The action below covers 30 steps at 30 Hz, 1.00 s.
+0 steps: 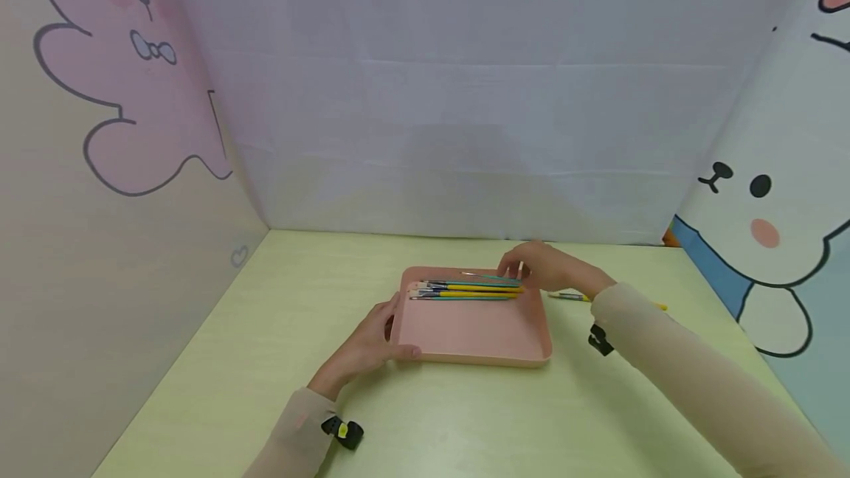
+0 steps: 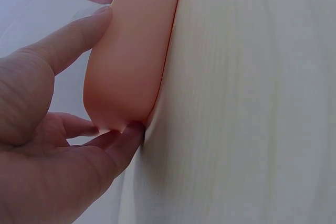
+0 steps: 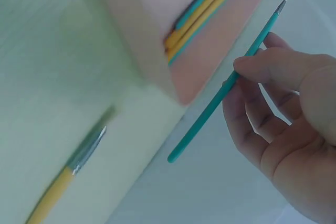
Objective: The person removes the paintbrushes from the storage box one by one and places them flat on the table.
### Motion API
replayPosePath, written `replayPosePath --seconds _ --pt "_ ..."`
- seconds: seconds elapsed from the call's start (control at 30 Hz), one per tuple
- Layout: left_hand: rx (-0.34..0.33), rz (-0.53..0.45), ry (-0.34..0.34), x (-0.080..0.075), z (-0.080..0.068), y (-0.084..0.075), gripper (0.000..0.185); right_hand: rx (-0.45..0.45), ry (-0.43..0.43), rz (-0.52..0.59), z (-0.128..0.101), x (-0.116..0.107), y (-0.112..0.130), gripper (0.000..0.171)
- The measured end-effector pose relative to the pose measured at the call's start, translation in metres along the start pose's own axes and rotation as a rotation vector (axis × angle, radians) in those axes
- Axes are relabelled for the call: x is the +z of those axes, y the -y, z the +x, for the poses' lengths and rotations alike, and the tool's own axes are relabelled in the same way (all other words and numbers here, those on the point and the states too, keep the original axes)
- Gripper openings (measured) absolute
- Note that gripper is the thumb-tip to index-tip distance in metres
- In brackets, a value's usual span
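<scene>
A shallow pink tray (image 1: 465,330) lies on the table. My left hand (image 1: 368,341) grips its near left corner, thumb at the front side and fingers along the left side. Between thumb and fingers, my right hand (image 1: 547,268) pinches a thin teal paintbrush (image 3: 209,107) over the tray's back right part. Its bristle tip points left in the head view. Several yellow and teal paintbrushes (image 1: 474,293) lie side by side in the back half of the tray, bristles to the left. One yellow paintbrush (image 3: 55,192) is on the table right of the tray, partly hidden by the right forearm in the head view.
The pale yellow-green table (image 1: 232,382) ends at a white cloth backdrop (image 1: 465,153) behind the tray. Side panels with cartoon animals stand left (image 1: 153,94) and right (image 1: 764,242). A black band (image 1: 600,340) sits on the right wrist.
</scene>
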<state>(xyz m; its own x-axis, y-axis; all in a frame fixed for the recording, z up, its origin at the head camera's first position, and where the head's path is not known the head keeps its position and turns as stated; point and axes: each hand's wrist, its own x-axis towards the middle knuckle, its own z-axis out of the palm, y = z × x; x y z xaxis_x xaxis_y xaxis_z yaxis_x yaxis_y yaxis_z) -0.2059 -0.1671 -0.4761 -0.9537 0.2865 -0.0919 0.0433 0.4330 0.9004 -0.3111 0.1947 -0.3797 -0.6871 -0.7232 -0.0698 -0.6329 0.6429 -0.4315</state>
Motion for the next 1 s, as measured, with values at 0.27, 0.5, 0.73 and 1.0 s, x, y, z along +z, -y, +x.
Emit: replayPosePath --seconds 0.27,0.5,0.73,1.0 --pt "-0.003 0.004 0.002 0.000 0.000 -0.001 0.120 -0.011 -0.026 -0.020 -0.043 -0.021 -0.028 0.039" --pt "-0.013 0.007 -0.007 0.000 0.000 -0.001 0.119 0.090 -0.021 -0.023 -0.075 -0.024 -0.054 0.038" --pt "-0.014 -0.014 0.001 -0.001 -0.001 0.000 0.119 0.100 -0.056 -0.028 -0.104 -0.019 -0.077 0.043" --pt "-0.015 -0.009 0.009 -0.001 -0.001 0.000 0.117 0.079 -0.082 -0.039 -0.127 -0.010 -0.093 0.042"
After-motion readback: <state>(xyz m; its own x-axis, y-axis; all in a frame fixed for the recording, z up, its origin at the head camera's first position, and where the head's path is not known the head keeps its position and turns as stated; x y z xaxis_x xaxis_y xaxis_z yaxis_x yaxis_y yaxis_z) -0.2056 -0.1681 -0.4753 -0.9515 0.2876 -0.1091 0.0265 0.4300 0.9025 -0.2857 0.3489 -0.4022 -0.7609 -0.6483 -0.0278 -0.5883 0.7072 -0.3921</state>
